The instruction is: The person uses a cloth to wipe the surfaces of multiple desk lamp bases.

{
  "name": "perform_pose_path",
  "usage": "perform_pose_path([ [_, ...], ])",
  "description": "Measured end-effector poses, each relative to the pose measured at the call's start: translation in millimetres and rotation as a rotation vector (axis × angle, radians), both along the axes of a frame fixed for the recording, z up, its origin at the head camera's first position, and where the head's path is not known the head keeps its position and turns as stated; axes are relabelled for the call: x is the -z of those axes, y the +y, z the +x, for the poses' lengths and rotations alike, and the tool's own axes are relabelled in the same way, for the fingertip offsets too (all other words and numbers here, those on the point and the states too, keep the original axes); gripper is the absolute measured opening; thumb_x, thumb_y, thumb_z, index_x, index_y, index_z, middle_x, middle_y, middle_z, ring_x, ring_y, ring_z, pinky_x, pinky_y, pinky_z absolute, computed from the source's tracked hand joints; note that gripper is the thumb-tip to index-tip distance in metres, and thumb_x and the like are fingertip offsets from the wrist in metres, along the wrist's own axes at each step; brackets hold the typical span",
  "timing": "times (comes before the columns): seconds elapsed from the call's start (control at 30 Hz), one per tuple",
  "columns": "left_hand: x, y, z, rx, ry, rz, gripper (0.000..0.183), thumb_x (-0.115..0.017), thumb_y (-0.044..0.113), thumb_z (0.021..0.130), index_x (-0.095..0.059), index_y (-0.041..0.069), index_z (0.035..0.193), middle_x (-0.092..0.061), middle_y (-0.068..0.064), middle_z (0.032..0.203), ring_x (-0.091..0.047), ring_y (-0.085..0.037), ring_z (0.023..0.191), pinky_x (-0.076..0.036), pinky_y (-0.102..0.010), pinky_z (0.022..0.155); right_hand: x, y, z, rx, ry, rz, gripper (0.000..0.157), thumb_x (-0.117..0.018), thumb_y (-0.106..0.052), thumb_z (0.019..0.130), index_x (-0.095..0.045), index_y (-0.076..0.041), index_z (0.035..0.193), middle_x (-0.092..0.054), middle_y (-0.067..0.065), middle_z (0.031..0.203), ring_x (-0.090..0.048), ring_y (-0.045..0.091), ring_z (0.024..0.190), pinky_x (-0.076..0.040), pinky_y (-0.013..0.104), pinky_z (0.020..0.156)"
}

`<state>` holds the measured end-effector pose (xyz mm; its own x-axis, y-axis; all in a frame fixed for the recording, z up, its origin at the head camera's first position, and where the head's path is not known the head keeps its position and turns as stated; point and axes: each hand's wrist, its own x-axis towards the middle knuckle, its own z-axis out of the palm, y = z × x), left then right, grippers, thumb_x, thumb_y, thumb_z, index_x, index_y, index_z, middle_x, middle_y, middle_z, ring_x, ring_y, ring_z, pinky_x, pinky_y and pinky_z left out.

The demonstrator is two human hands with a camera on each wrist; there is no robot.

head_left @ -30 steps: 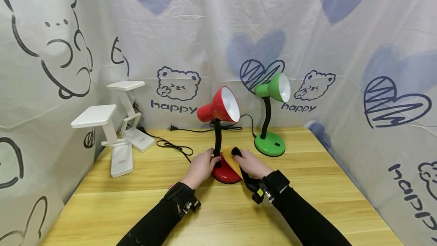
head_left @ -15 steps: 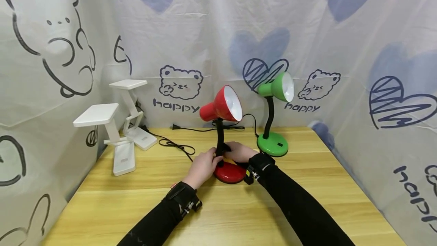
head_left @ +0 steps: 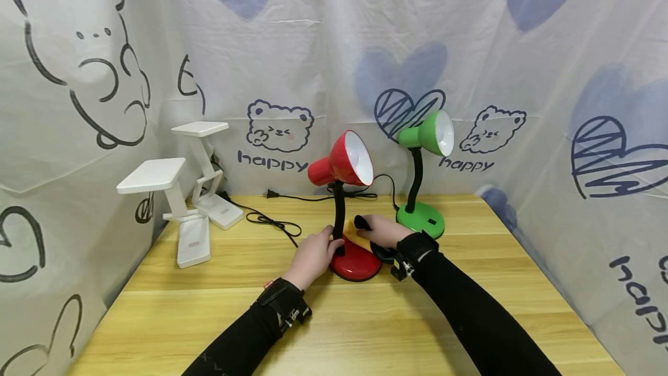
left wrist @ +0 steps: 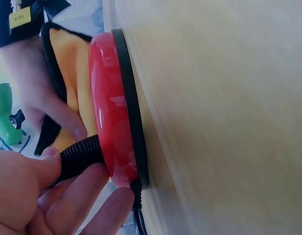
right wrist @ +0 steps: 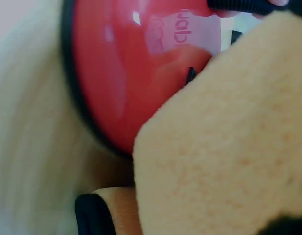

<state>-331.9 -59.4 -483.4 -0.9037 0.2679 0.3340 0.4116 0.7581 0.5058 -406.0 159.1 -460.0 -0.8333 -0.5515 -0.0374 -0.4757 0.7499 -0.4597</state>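
A red desk lamp (head_left: pixel 356 264) with a black flexible neck stands upright on the wooden table. My left hand (head_left: pixel 311 255) grips the lower neck just above the base, thumb and fingers around it in the left wrist view. On the lamp's other side, my right hand (head_left: pixel 383 231) holds a yellow cleaning cloth (right wrist: pixel 224 142) with black edging. The cloth lies against the red base (left wrist: pixel 107 98) and covers part of its top in the right wrist view. Most of the right hand's fingers are hidden behind the cloth.
A green desk lamp (head_left: pixel 420 220) stands behind my right hand. Two white folding lamps (head_left: pixel 194 242) are at the left of the table (head_left: pixel 334 329). Black power cords (head_left: pixel 271 222) lie along the back. A printed curtain (head_left: pixel 323 74) hangs around the table.
My right hand moved left with the cloth to the lamp's neck, then drew back right over the base. The left hand keeps its grip on the neck. The head view has shifted slightly.
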Motion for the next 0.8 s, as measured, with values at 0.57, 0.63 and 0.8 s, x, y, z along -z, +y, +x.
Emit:
perform_pose_path([
  [0.57, 5.2, 0.2, -3.3, -0.009, 0.02, -0.007, 0.021, -0.058, 0.035, 0.097, -0.055, 0.015, 0.095, -0.049, 0.003, 0.056, -0.046, -0.011, 0.045, -0.031, -0.026, 0.042, -2.3, 34.6, 83.4, 0.103, 0.178, 0.087, 0.021, -0.054, -0.018, 0.097, -0.052, -0.019, 0.076, -0.044, -0.004, 0.063, -0.042, 0.008, 0.049, -0.035, 0.025, 0.05],
  [0.63, 5.3, -0.3, -3.2, -0.011, 0.022, -0.005, 0.02, -0.058, 0.035, 0.097, -0.055, 0.015, 0.095, -0.049, 0.003, 0.056, -0.046, -0.011, 0.045, -0.031, -0.026, 0.042, -0.9, 34.8, 82.2, 0.125, 0.159, 0.053, 0.021, -0.053, -0.02, 0.099, -0.053, -0.018, 0.078, -0.04, -0.004, 0.061, -0.04, 0.008, 0.048, -0.033, 0.024, 0.048],
  [0.8, 4.7, -1.5, -1.8, -0.005, 0.028, -0.014, 0.022, -0.057, 0.036, 0.098, -0.055, 0.014, 0.095, -0.049, 0.003, 0.056, -0.047, -0.011, 0.045, -0.033, -0.026, 0.043, -0.3, 28.7, 65.2, 0.186, 0.067, -0.054, 0.018, -0.051, -0.025, 0.101, -0.057, -0.016, 0.087, -0.043, -0.001, 0.065, -0.043, 0.013, 0.05, -0.036, 0.028, 0.05],
])
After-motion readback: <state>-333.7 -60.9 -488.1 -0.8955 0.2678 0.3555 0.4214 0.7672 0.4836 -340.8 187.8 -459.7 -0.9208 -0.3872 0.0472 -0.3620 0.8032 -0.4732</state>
